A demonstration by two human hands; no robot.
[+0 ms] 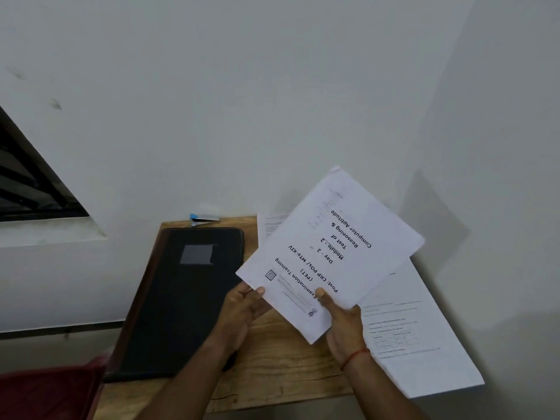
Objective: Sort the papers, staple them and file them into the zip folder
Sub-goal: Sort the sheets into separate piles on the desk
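1. Fingers of the right hand (342,325) are tucked under the papers (330,253) while its thumb presses on top. The hand pinches the stack at its near edge, low and right of centre in the frame.
2. At the stack's lower-left corner the left hand (245,310) has its thumb tip on the paper's edge and its fingers loosely curled beneath, pinching that corner.
3. Both hands hold the papers tilted and lifted off the table (272,374). The bold-printed cover reads upside down to the viewer, and the far corner rises against the pale wall.
4. A second lot, the loose sheets (418,344), lies flat at the lower right. The held stack overlaps their upper part in the picture. Their right edge lies out over the pale background and hides the table's right edge.
5. One more sheet (269,225) shows just behind the stack's upper-left edge.
6. Left of the hands, the black zip folder (181,298) lies flat with a grey patch on its cover. Its left long edge runs beside the table's left edge.
7. Beyond the folder's far end, a stapler (204,220) sits at the table's far edge by the wall.
8. Bare wood shows between the folder and the loose sheets, running under the hands to the near edge.
9. A red object (51,392) fills the lower-left corner, and a dark opening (30,183) sits at mid-left.
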